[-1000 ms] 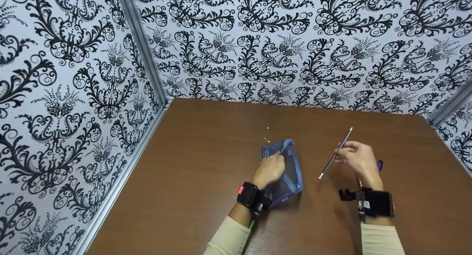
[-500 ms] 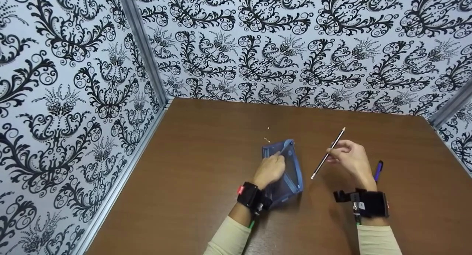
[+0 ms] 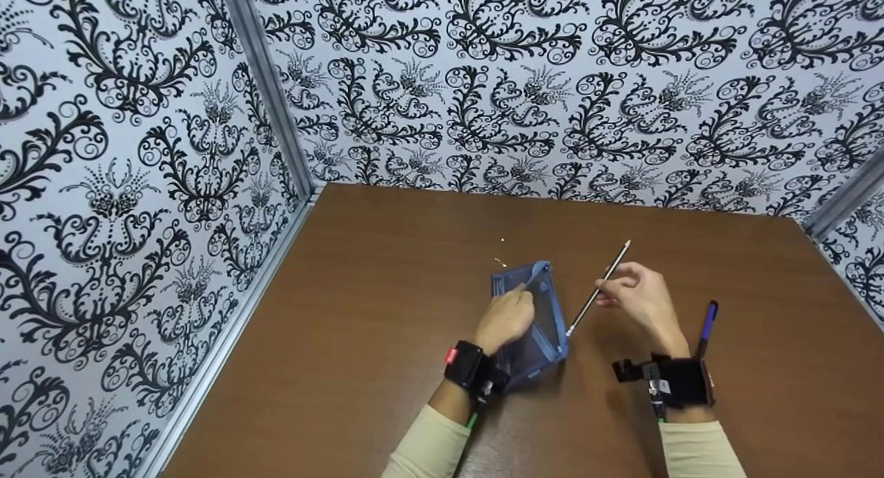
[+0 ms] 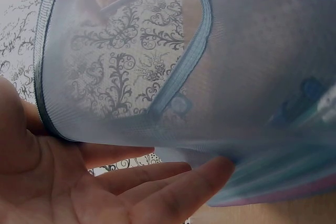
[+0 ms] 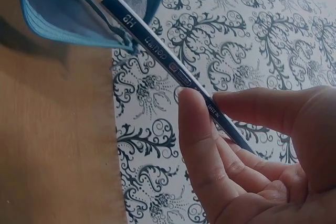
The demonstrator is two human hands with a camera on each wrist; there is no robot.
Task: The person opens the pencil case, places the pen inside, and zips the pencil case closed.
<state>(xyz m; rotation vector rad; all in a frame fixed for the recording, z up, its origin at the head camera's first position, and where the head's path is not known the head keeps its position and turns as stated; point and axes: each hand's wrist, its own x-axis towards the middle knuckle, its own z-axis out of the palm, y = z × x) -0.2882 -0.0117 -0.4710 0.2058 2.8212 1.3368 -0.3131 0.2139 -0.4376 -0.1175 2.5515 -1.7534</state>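
A blue see-through mesh pencil case (image 3: pixel 550 305) stands on the table with its zip side gaping toward the right. My left hand (image 3: pixel 507 319) grips its left edge, and in the left wrist view the fingers (image 4: pixel 157 182) lie along the mesh. Blurred pens show through the mesh there. Between thumb and fingertips, my right hand (image 3: pixel 646 302) pinches a dark HB pencil (image 5: pixel 157 53), tilted with its point up and away. The pencil's silvery eraser end overlaps the zip edge in the head view and the mouth of the case in the right wrist view.
A purple pen with a black cap (image 3: pixel 709 319) lies on the brown table (image 3: pixel 366 312), right of my right wrist. Small white bits (image 3: pixel 501 262) lie behind the case. Patterned walls (image 3: pixel 483 91) close off the back and left side.
My right hand has moved left with the pencil, bringing its eraser end to the case's edge. More of the purple pen shows. The left hand and case have stayed put.
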